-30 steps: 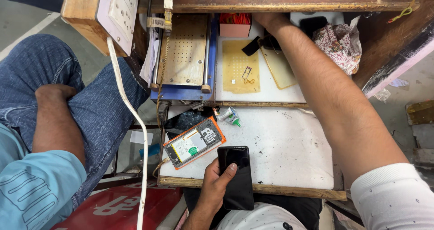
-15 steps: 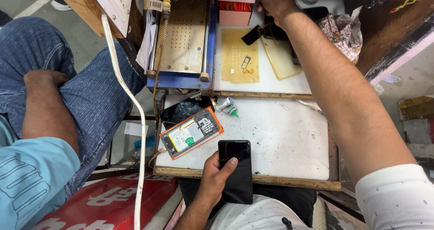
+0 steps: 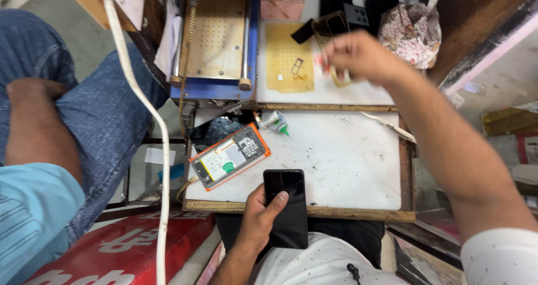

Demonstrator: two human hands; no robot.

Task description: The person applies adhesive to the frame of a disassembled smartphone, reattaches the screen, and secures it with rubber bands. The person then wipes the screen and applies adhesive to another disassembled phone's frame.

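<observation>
Your left hand [image 3: 259,218] grips the black phone [image 3: 286,207] by its edge, thumb across the glossy glass, bracing it over the worktop's [image 3: 347,161] near wooden rim. Your right hand [image 3: 358,55] pinches a small pale piece, blurred, above the yellow perforated mat [image 3: 287,63]. An opened orange-framed phone [image 3: 230,156] lies flat, circuitry upward, beside a small glue tube [image 3: 276,121].
</observation>
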